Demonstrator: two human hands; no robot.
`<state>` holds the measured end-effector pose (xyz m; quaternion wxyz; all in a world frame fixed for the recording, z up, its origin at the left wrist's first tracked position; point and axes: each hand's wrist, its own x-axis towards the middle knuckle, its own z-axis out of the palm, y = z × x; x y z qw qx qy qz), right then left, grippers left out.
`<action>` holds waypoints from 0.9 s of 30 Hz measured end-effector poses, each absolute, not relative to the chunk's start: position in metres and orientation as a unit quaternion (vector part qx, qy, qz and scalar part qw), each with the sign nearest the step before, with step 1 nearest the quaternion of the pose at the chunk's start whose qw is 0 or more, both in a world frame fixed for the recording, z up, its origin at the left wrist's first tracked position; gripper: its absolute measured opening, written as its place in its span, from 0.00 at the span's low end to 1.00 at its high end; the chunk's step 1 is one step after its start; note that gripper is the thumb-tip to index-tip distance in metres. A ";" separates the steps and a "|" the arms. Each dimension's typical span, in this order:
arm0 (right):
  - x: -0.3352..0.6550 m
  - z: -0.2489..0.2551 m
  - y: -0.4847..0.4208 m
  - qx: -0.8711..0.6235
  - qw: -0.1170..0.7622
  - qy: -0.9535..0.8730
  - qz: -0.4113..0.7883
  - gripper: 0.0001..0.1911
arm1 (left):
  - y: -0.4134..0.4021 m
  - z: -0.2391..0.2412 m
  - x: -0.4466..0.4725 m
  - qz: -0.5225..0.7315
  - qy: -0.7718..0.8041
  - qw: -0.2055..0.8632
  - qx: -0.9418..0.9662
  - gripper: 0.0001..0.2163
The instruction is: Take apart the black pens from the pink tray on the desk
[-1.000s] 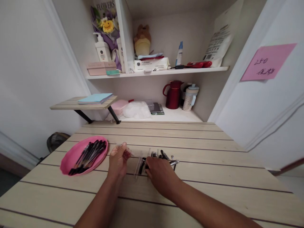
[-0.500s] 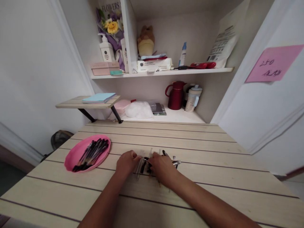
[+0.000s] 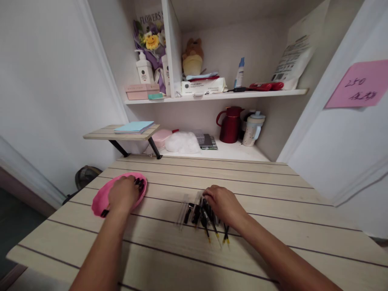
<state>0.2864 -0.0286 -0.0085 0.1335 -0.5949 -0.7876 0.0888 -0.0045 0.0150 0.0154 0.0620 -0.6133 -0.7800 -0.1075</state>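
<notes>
My left hand lies over the pink dish at the left of the wooden table, covering most of the black pens in it. Its fingers curl down among the pens, and what they hold is hidden. My right hand rests palm down on a loose pile of pen parts at the middle of the table: clear barrels, black caps and thin refills. Its fingers press together over the pile, and I cannot make out what is under them.
Behind the table a white shelf unit holds a red jug, a pale cup, a plastic bag and boxes. A small wooden riser carries a blue notebook. A pink note hangs on the right wall.
My left hand has moved left from the pile of parts to the pink dish. My right hand has stayed on the pile. The camera has turned slightly left.
</notes>
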 end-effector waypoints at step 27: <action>0.261 -0.030 -0.030 -0.444 0.500 -0.527 0.524 0.17 | -0.057 -0.026 0.125 -0.374 -0.458 -0.346 -0.729 0.08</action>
